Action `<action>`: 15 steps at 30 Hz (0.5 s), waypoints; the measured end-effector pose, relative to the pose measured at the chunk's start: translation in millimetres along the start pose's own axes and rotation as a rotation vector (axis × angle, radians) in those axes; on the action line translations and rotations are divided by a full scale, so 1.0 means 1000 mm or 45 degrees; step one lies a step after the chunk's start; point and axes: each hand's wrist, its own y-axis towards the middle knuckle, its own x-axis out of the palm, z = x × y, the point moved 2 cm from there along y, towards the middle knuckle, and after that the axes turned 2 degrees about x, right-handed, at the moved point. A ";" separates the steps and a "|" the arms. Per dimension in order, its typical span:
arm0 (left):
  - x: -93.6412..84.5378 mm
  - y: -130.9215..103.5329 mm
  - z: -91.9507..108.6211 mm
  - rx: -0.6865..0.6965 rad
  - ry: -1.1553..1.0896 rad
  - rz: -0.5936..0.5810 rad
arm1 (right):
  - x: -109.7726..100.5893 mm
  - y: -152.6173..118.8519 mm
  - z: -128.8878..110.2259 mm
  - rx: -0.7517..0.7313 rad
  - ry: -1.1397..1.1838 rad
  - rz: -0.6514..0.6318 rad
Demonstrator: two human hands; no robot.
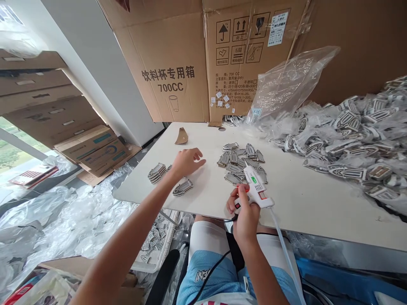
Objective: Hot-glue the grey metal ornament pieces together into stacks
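Observation:
My right hand [246, 209] is closed around a white hot glue gun [257, 186], its nozzle pointing up and away over a loose pile of small grey and white boat-shaped pieces [235, 159]. A clear glue stick [281, 237] trails from the back of the gun. Above the white table, my left hand [188, 163] holds nothing, its fingers apart. Just below that hand lies a boat-shaped piece [183, 187]. To its left sits a neat stack of similar pieces [157, 173], partly hidden at the right by my wrist.
Bagged pieces [349, 131] heap up along the table's right side. Cardboard boxes [178, 51] wall off the back, with a clear plastic bag [286, 89] before them. A cardboard scrap [181, 136] lies near the far edge. A white crate [155, 254] of pieces stands below left.

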 end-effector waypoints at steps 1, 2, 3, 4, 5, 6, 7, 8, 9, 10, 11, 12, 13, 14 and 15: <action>0.007 0.002 0.009 0.029 -0.049 0.010 | 0.000 0.000 0.000 0.006 0.021 0.014; 0.013 0.003 0.017 0.053 -0.090 0.024 | 0.001 0.000 -0.001 0.014 0.039 0.022; 0.018 0.004 0.026 0.078 -0.125 0.040 | 0.001 0.000 -0.001 0.017 0.055 0.028; 0.023 0.005 0.034 0.112 -0.156 0.055 | 0.001 0.000 -0.002 0.011 0.069 0.033; 0.026 0.005 0.042 0.157 -0.186 0.068 | 0.001 0.000 -0.002 -0.002 0.081 0.039; 0.028 0.004 0.050 0.221 -0.215 0.067 | 0.001 0.000 -0.002 -0.017 0.093 0.043; 0.029 0.003 0.057 0.294 -0.242 0.054 | 0.001 0.000 -0.002 -0.027 0.102 0.044; 0.029 0.001 0.063 0.366 -0.264 0.036 | 0.001 0.000 -0.003 -0.033 0.109 0.043; 0.029 -0.002 0.069 0.429 -0.281 0.019 | 0.001 0.000 -0.003 -0.035 0.114 0.039; 0.029 -0.005 0.073 0.475 -0.291 0.006 | 0.001 0.000 -0.003 -0.037 0.118 0.039; 0.028 -0.009 0.076 0.503 -0.296 -0.003 | 0.001 0.000 -0.003 -0.035 0.121 0.038; 0.028 -0.013 0.078 0.517 -0.298 -0.007 | 0.001 0.000 -0.003 -0.031 0.122 0.038; 0.029 -0.018 0.080 0.521 -0.299 -0.010 | 0.001 0.000 -0.003 -0.024 0.122 0.039; 0.030 -0.023 0.081 0.523 -0.295 -0.014 | 0.001 0.000 -0.003 -0.017 0.121 0.042; 0.032 -0.029 0.082 0.526 -0.282 -0.017 | 0.001 0.000 -0.003 -0.010 0.120 0.044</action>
